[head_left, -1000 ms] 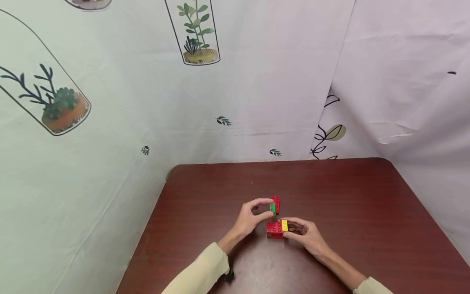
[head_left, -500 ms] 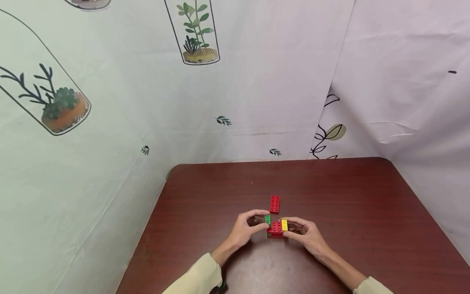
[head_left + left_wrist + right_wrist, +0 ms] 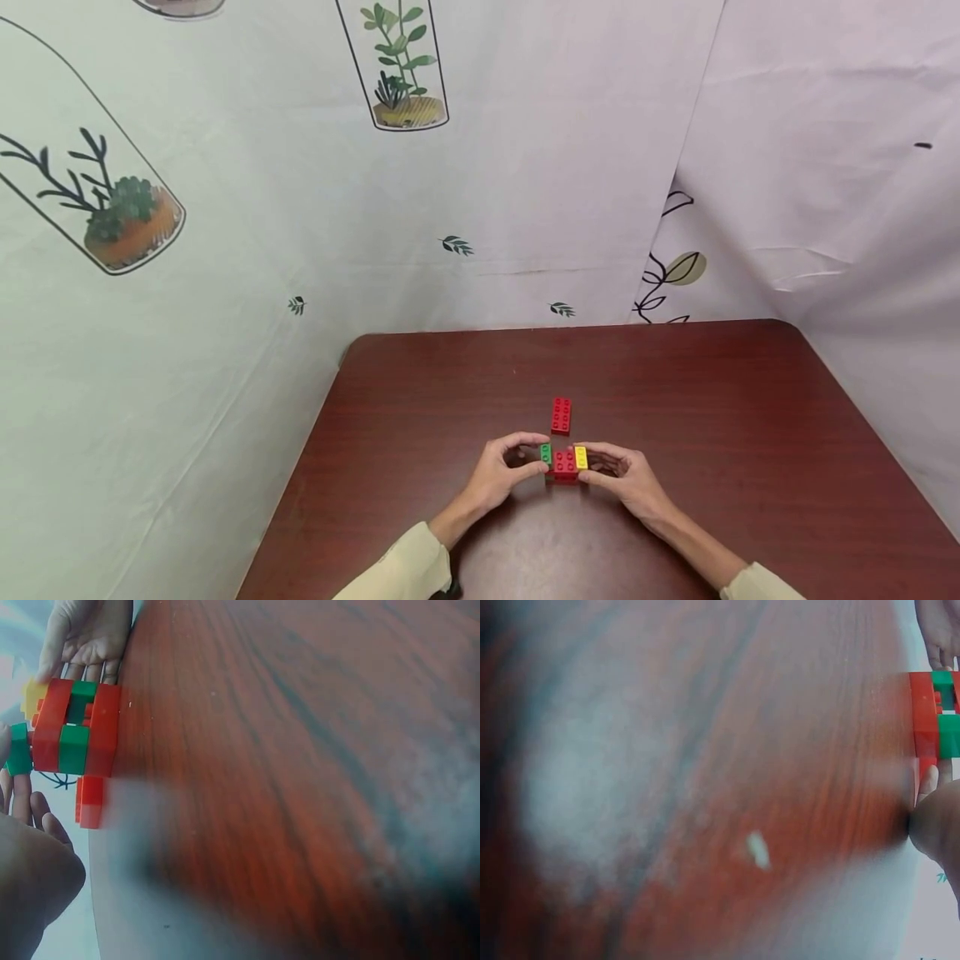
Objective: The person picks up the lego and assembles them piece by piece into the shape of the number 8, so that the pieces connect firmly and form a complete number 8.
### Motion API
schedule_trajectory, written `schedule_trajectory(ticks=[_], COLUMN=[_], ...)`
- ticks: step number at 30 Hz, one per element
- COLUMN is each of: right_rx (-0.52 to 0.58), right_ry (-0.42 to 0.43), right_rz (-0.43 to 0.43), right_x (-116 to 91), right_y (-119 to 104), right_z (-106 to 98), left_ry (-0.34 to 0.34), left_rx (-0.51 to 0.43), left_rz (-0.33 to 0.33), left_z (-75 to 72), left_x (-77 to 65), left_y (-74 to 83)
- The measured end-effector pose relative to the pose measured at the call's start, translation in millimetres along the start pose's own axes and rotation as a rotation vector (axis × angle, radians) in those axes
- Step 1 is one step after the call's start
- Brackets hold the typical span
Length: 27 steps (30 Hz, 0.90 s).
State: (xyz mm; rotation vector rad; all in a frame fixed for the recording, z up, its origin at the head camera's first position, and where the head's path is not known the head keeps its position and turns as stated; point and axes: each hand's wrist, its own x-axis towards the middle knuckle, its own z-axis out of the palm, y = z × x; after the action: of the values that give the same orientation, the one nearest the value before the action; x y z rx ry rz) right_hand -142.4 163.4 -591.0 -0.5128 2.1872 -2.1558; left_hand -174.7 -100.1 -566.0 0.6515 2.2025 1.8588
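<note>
Toward the brown surface's [image 3: 690,400] far edge, a red plastic brick [image 3: 561,416] lies beyond a red-and-green brick stack [image 3: 565,465]; fingers of the left hand [image 3: 495,473] pinch a green brick [image 3: 546,453] at one end, fingers of the right hand [image 3: 630,479] grip the yellow-topped other.
</note>
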Motion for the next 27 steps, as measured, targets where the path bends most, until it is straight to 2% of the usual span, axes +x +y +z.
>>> schedule_trajectory(ticks=[8,12,17,27], right_rx=[0.022,-0.014,-0.080,-0.113], right_ry=[0.003,0.012,0.042,0.064], right_rz=[-0.016,-0.052,-0.101,-0.079], right_x=[0.9,0.4,0.1,0.3], right_y=[0.1,-1.8,-5.8,-7.7], right_z=[-0.2,-0.8,-0.1,1.0], left_ry=[0.018,0.020,0.019,0.003], left_rx=[0.008,0.027,0.110,0.200], left_rz=[-0.016,-0.021,0.010,0.058], left_z=[2.7,3.7,2.9,2.3], left_x=[-2.0,-2.5,-2.3,-0.4], left_y=[-1.1,-1.1,0.4,3.9])
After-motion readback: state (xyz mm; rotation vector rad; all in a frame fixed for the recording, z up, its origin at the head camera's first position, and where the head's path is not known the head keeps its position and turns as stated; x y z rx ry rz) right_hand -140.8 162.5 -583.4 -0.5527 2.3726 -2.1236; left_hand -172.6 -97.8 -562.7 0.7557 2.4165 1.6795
